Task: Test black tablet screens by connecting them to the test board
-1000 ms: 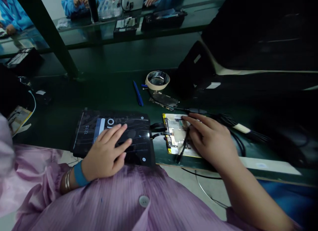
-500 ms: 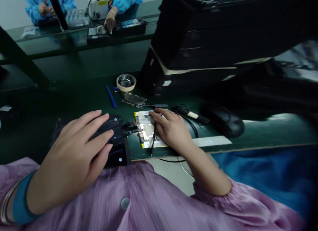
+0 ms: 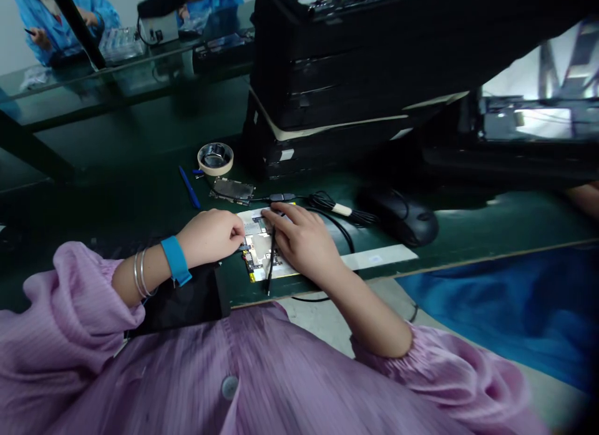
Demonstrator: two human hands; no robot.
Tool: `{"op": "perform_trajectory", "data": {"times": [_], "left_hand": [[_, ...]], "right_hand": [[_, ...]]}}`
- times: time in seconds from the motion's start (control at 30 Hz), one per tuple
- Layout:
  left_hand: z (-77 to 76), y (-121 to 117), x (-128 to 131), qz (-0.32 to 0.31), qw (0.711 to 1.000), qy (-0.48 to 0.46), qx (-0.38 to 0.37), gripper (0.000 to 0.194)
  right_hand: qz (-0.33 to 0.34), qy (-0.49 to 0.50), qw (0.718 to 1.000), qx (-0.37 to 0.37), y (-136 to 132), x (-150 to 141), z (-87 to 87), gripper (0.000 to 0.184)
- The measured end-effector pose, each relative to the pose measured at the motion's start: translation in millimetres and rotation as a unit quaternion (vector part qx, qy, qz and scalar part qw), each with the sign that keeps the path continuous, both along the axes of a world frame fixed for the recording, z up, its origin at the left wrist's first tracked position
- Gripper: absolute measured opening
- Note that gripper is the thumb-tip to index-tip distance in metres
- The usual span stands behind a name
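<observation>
Circuit board (image 3: pixel 260 249), one in number, lying near the front edge of the green table (image 3: pixel 449 241), just right of one black panel (image 3: pixel 187 301). The grip of your left hand (image 3: pixel 213 236) is curled, fingertips drawn together at the board's left edge; the knuckles hide them, so whether they pinch anything you cannot tell. Your right hand (image 3: pixel 306 240) covers the board's right part, two fingers extended and slightly apart; it also hides part of one black cable (image 3: pixel 270 263), and whether this grip holds the cable you cannot tell. Your left forearm masks much of the panel, whose dark surface is hard to read. Counted around the board: one tape roll (image 3: pixel 215 160), one blue pen (image 3: pixel 189 186), one thin metal plate (image 3: pixel 233 190), one tied cable bundle (image 3: pixel 334 209), one mouse (image 3: pixel 407 218), one white strip (image 3: pixel 381 258). Stacked black trays (image 3: pixel 337 79) rise behind, too dark to count. Two co-workers (image 3: pixel 107 12) in blue sleeves are cut off at the top; an arm (image 3: pixel 590 199) is cropped at right.
</observation>
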State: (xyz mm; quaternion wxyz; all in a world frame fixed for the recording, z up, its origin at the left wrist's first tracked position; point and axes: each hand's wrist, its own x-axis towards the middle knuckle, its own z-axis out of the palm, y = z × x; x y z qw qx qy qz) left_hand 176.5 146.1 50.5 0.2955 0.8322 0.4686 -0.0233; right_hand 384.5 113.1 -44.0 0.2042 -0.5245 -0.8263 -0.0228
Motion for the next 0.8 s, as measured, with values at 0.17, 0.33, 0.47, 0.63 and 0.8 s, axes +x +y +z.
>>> {"op": "perform_trajectory", "data": {"times": [0.17, 0.33, 0.47, 0.63, 0.8], "left_hand": [[-3.9, -2.5, -6.9, 0.024, 1.000, -0.010, -0.004, 0.020], [-12.6, -2.9, -6.4, 0.058, 0.998, -0.006, 0.012, 0.024], [-19.8, -0.7, -3.3, 0.072, 0.997, -0.024, -0.003, 0.024], [-22.1, 0.5, -2.3, 0.092, 0.994, -0.053, -0.015, 0.024], [-23.7, -0.3, -4.6, 0.106, 0.990, -0.083, -0.029, 0.022]], "right_hand": [[0.029, 0.072, 0.996, 0.034, -14.9, -13.1, 9.2, 0.031], [0.057, 0.129, 0.990, -0.030, -23.0, -37.1, 20.3, 0.020], [-0.005, 0.086, 0.994, -0.061, -16.6, -47.6, 23.4, 0.013], [-0.097, 0.009, 0.994, -0.054, -16.2, -72.1, 29.0, 0.015], [-0.115, 0.013, 0.989, -0.093, -16.1, -91.0, 29.0, 0.019]]}}
